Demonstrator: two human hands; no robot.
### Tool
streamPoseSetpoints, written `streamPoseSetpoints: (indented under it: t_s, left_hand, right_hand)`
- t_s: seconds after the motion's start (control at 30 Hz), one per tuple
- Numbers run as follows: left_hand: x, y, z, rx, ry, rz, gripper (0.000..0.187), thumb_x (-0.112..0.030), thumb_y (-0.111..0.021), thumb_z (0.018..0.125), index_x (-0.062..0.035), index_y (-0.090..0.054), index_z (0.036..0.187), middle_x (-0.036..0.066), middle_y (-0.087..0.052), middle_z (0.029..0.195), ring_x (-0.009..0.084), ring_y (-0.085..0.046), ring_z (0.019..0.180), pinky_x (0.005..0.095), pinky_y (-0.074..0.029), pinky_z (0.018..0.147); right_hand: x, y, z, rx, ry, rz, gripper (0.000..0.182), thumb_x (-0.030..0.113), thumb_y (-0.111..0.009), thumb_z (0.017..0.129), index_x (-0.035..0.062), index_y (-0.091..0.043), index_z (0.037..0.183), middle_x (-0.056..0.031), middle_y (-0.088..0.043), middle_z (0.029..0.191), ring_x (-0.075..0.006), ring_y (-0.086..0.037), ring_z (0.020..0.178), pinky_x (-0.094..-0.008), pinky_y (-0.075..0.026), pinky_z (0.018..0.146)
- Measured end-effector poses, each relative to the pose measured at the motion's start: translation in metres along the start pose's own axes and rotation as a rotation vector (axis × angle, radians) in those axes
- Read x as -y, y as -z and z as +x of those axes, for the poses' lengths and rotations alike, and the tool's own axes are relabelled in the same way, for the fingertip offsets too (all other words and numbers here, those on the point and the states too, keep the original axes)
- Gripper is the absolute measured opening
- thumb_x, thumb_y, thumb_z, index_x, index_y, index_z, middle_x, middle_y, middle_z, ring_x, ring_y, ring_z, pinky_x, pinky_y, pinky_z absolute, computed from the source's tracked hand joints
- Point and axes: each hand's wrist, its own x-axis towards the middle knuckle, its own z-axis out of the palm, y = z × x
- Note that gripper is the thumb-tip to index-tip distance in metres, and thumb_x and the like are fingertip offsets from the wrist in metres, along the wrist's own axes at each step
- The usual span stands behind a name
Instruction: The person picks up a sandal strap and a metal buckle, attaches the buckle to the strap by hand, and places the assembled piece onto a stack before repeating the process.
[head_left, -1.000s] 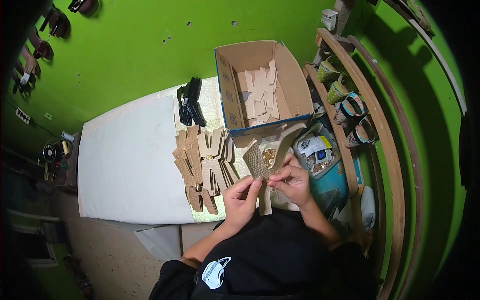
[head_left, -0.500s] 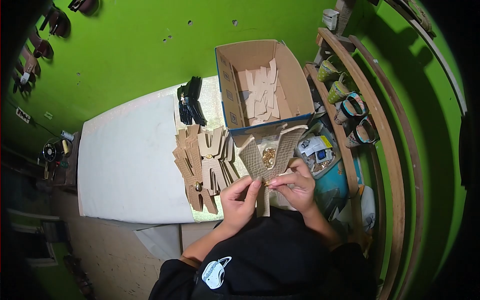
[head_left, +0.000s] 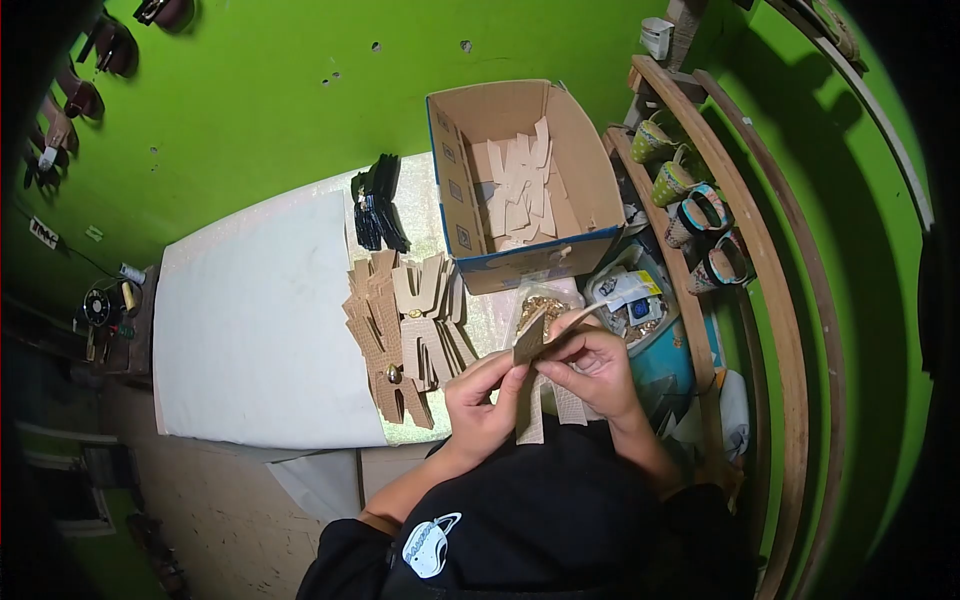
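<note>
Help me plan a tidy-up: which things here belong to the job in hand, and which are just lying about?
Likely for the job: held tan piece, tan stacks, gold bits, perhaps pale pieces and their cardboard box.

Seemingly just lying about: patterned shoes, dark shoes at top left.

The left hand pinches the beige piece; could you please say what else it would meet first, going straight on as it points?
Past the beige piece, the left hand would probably meet the right hand; depth is unclear.
</note>
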Motion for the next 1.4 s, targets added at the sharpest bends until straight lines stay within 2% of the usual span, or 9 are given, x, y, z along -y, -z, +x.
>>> streamPoseSetpoints:
  t_s: [0.1,0.23,0.33,0.4,0.53,0.73,0.9,1.17,1.4]
  left_hand:
    - [-0.002,-0.001,0.002,0.007,0.043,-0.025,0.014,0.001,-0.054,0.076,0.0052,-0.058,0.089,0.011,-0.059,0.080,0.0121,-0.056,0.071,0.0204,-0.043,0.063]
    - [0.006,-0.001,0.000,-0.005,0.046,-0.050,0.014,0.001,-0.054,0.076,0.0055,-0.058,0.090,0.012,-0.059,0.080,0.0118,-0.055,0.071,0.0201,-0.043,0.063]
    - [0.007,-0.001,0.000,0.003,0.061,-0.036,0.014,0.001,-0.054,0.077,0.0059,-0.057,0.089,0.009,-0.059,0.080,0.0104,-0.055,0.071,0.0197,-0.043,0.062]
    - [0.006,-0.005,0.001,-0.083,0.171,-0.254,0.012,0.002,-0.052,0.078,0.0060,-0.055,0.089,0.006,-0.057,0.079,0.0086,-0.054,0.072,0.0186,-0.042,0.063]
    - [0.005,0.001,0.010,0.017,0.221,-0.244,0.009,0.000,-0.053,0.079,0.0045,-0.054,0.087,0.004,-0.056,0.078,0.0056,-0.052,0.073,0.0172,-0.041,0.062]
    - [0.007,0.001,0.007,-0.035,0.284,-0.329,0.005,-0.002,-0.055,0.079,0.0024,-0.053,0.078,0.003,-0.057,0.078,0.0034,-0.050,0.071,0.0168,-0.041,0.062]
    - [0.005,0.003,0.008,-0.006,0.357,-0.382,0.006,-0.003,-0.055,0.079,0.0025,-0.053,0.078,0.003,-0.057,0.079,0.0028,-0.049,0.070,0.0163,-0.040,0.062]
    - [0.005,0.003,0.007,-0.020,0.395,-0.450,0.007,-0.004,-0.054,0.079,0.0023,-0.053,0.083,0.004,-0.057,0.081,0.0037,-0.050,0.072,0.0164,-0.041,0.062]
    - [0.001,0.006,0.007,0.017,0.436,-0.466,0.010,-0.004,-0.054,0.080,0.0020,-0.054,0.087,0.004,-0.058,0.083,0.0038,-0.051,0.073,0.0171,-0.041,0.065]
  right_hand:
    - [0.000,-0.004,0.003,-0.028,0.014,0.168,0.014,-0.009,-0.061,0.066,-0.0011,-0.053,0.075,-0.0057,-0.048,0.089,-0.0124,-0.049,0.083,-0.0241,-0.040,0.076]
    - [-0.002,-0.004,0.006,0.010,0.072,0.125,0.021,-0.008,-0.059,0.069,-0.0003,-0.047,0.085,-0.0056,-0.047,0.089,-0.0111,-0.048,0.084,-0.0216,-0.041,0.074]
    - [0.002,-0.011,0.006,-0.111,-0.017,0.212,0.030,-0.008,-0.058,0.069,0.0025,-0.039,0.089,-0.0048,-0.045,0.088,-0.0095,-0.047,0.084,-0.0206,-0.040,0.074]
    - [-0.003,-0.009,0.003,-0.078,-0.010,0.202,0.034,-0.008,-0.058,0.069,0.0050,-0.035,0.089,-0.0034,-0.043,0.086,-0.0078,-0.046,0.084,-0.0200,-0.040,0.072]
    - [-0.003,-0.012,0.004,-0.065,-0.021,0.163,0.031,-0.008,-0.057,0.069,0.0053,-0.035,0.087,-0.0022,-0.039,0.084,-0.0069,-0.045,0.081,-0.0200,-0.039,0.071]
    - [-0.009,-0.010,0.005,-0.076,-0.020,0.164,0.033,-0.008,-0.059,0.067,0.0059,-0.037,0.086,-0.0010,-0.038,0.085,-0.0065,-0.040,0.081,-0.0202,-0.035,0.074]
    - [-0.008,-0.010,0.006,-0.102,-0.016,0.145,0.033,-0.006,-0.062,0.067,0.0063,-0.037,0.085,-0.0006,-0.038,0.083,-0.0067,-0.039,0.079,-0.0206,-0.033,0.074]
    - [-0.009,-0.011,0.005,-0.124,-0.064,0.171,0.031,-0.006,-0.062,0.067,0.0061,-0.037,0.080,0.0003,-0.039,0.078,-0.0049,-0.041,0.071,-0.0173,-0.037,0.064]
    - [-0.006,-0.012,0.002,-0.129,-0.059,0.126,0.029,-0.007,-0.061,0.067,0.0058,-0.038,0.078,0.0005,-0.040,0.076,-0.0045,-0.042,0.071,-0.0174,-0.037,0.064]
